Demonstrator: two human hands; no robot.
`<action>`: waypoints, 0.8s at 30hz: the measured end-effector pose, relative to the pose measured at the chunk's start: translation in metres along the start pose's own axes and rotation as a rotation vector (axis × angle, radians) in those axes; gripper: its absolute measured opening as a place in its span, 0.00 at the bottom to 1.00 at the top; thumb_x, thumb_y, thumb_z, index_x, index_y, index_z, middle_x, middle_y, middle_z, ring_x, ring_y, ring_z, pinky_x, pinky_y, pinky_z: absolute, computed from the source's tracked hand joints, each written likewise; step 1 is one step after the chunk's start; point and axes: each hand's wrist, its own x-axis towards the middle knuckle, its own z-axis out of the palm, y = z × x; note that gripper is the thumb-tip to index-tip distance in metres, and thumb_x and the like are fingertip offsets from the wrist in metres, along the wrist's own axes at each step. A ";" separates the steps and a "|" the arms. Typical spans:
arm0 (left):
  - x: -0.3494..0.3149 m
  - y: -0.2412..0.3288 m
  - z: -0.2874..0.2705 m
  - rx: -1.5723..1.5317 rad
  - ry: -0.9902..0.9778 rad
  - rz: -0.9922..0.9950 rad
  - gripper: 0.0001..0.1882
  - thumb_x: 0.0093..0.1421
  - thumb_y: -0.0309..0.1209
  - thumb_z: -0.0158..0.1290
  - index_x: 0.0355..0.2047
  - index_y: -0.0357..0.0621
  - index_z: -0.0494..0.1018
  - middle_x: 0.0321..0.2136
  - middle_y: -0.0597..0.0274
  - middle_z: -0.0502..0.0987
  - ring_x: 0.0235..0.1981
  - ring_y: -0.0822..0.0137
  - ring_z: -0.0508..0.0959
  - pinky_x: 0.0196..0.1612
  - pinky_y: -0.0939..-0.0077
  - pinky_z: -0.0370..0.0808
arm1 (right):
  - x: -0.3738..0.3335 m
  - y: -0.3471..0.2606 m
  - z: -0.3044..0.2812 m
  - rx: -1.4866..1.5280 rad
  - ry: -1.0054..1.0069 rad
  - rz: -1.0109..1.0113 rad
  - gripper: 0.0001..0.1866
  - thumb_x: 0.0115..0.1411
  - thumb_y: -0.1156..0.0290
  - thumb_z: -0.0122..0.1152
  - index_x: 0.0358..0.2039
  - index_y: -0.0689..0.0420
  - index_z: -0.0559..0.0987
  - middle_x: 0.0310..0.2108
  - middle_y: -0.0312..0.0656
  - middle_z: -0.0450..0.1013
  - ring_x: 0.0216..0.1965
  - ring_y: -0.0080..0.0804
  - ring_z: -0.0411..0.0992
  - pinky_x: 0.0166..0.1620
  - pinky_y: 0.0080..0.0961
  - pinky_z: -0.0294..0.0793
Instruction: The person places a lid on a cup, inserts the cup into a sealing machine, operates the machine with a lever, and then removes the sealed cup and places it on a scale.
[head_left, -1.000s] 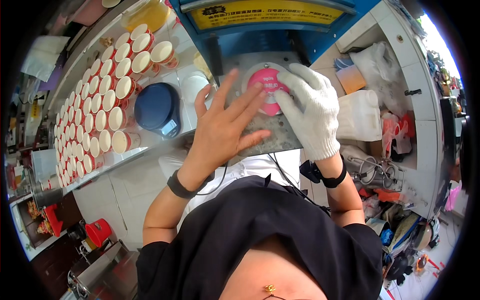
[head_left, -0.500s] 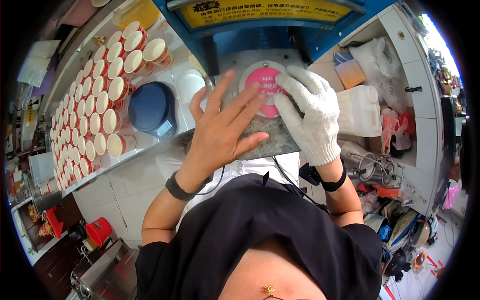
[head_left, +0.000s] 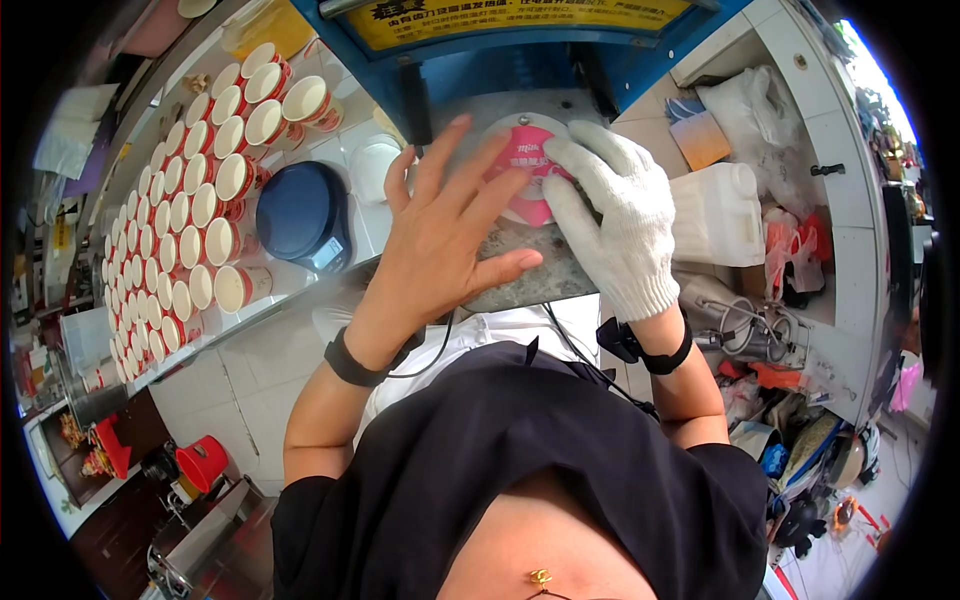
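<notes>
A round pink-and-white printed lid film [head_left: 526, 150] lies in the round holder on the grey metal plate [head_left: 515, 265] of a blue machine. My bare left hand [head_left: 440, 225] reaches over its left side, fingers spread and stretched out, the fingertips at the pink film. On the opposite side my right hand [head_left: 615, 215], in a white knitted glove, has its fingers extended with the tips on the film's right edge. Neither hand is closed around anything. My fingers cover parts of the film and the holder's rim.
The blue machine body [head_left: 500, 75] with a yellow label stands just beyond my hands. Rows of red-and-white paper cups [head_left: 235, 178] fill the counter on the left, beside a dark blue scale [head_left: 300, 212]. A white plastic jug [head_left: 722, 215] and bags sit on the right.
The printed film has turned a little, so its lettering now sits more upright. Both hands stay at it, with my left fingers shifted slightly; the whole view has moved a bit.
</notes>
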 end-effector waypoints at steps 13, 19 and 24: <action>-0.009 -0.004 -0.002 0.039 -0.015 -0.017 0.42 0.63 0.73 0.47 0.70 0.67 0.72 0.75 0.51 0.61 0.76 0.41 0.54 0.72 0.35 0.44 | 0.000 0.001 -0.001 0.000 0.012 -0.019 0.14 0.57 0.70 0.68 0.45 0.53 0.84 0.48 0.43 0.79 0.47 0.48 0.78 0.50 0.42 0.75; -0.019 -0.015 -0.005 -0.064 0.204 -0.035 0.47 0.65 0.74 0.44 0.70 0.53 0.70 0.73 0.46 0.62 0.74 0.41 0.57 0.69 0.44 0.50 | 0.000 0.002 -0.001 0.000 0.016 -0.021 0.14 0.57 0.70 0.69 0.45 0.52 0.84 0.48 0.42 0.79 0.48 0.47 0.77 0.50 0.40 0.75; -0.030 -0.015 -0.003 -0.090 0.251 -0.056 0.47 0.65 0.74 0.43 0.69 0.52 0.71 0.72 0.47 0.64 0.74 0.42 0.59 0.68 0.45 0.51 | 0.002 -0.001 -0.004 0.034 0.054 0.006 0.15 0.57 0.70 0.69 0.46 0.54 0.84 0.48 0.44 0.80 0.47 0.48 0.78 0.51 0.41 0.76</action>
